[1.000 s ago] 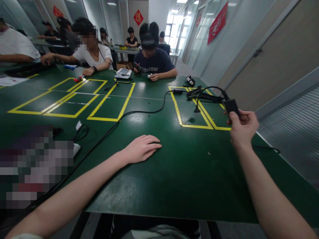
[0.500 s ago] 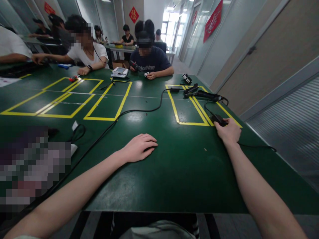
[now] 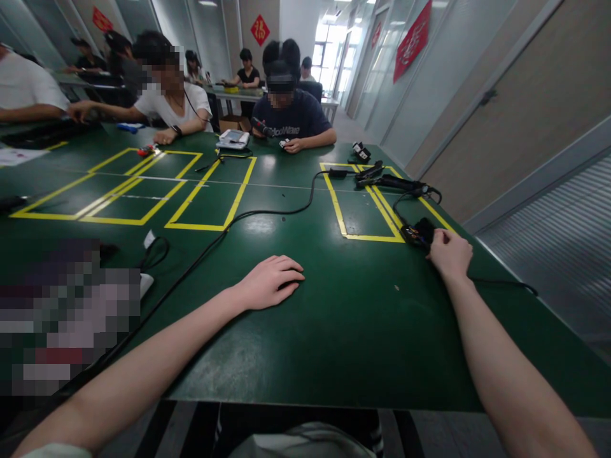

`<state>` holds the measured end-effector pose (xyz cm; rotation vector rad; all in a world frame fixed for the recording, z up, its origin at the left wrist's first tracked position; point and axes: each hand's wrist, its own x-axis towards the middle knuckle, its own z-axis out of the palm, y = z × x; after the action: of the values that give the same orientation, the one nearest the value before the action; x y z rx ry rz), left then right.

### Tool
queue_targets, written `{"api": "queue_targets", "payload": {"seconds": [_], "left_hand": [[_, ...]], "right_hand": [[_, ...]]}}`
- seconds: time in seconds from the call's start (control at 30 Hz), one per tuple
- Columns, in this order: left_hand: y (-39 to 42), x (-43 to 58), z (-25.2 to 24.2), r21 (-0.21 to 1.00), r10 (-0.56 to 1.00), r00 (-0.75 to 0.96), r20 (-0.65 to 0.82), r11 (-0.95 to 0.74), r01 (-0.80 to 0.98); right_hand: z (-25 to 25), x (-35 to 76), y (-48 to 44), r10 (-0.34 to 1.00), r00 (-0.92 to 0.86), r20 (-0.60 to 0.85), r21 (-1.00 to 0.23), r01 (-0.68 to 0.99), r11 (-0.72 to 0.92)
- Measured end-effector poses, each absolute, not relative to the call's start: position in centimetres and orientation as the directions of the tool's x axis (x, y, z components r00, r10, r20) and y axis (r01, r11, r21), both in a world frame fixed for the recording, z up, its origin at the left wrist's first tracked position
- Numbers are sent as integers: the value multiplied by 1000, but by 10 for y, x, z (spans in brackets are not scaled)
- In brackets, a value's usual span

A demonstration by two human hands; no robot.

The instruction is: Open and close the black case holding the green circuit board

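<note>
My right hand [image 3: 449, 254] rests on the green table [image 3: 334, 331] near its right edge. Its fingers are curled, with the tips on the near end of a small black adapter box [image 3: 421, 230]. The box lies on the table just outside the corner of a yellow-taped rectangle [image 3: 367, 210], and a thin black cord [image 3: 506, 282] trails from it to the right. My left hand [image 3: 270, 281] lies palm down on the table in the middle, fingers loosely stretched out and holding nothing.
A long black cable [image 3: 267, 213] runs across the table from the left front to a plug [image 3: 338, 173]. Black tools [image 3: 391, 183] lie at the back right. Other people sit across the table, beside a white device [image 3: 233, 138]. More yellow tape boxes [image 3: 143, 191] mark the left.
My right hand held the black adapter box up in the air, then lowered it to the table by the yellow rectangle, where it now lies. My left hand has stayed put.
</note>
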<state>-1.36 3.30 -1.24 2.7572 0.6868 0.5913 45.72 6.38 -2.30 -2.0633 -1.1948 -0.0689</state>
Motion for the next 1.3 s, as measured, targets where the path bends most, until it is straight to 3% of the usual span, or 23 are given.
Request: {"api": "queue_targets", "payload": {"seconds": [0.2, 0.5, 0.8, 1.13, 1.3], "left_hand": [[33, -13, -13, 314, 494, 806, 327, -861, 401], [33, -14, -13, 309, 493, 806, 327, -862, 402], [33, -14, -13, 313, 491, 807, 326, -862, 398], [32, -14, -12, 320, 497, 806, 323, -858, 401], [32, -14, -12, 313, 497, 807, 319, -859, 405]], "right_hand": [[-18, 450, 62, 660, 700, 273, -623, 651, -434], [-8, 434, 59, 724, 560, 403, -576, 770, -275], [-11, 440, 58, 717, 478, 508, -469, 851, -235], [-20, 443, 62, 766, 474, 433, -451, 850, -271], [-13, 436, 60, 756, 492, 431, -545, 810, -217]]}}
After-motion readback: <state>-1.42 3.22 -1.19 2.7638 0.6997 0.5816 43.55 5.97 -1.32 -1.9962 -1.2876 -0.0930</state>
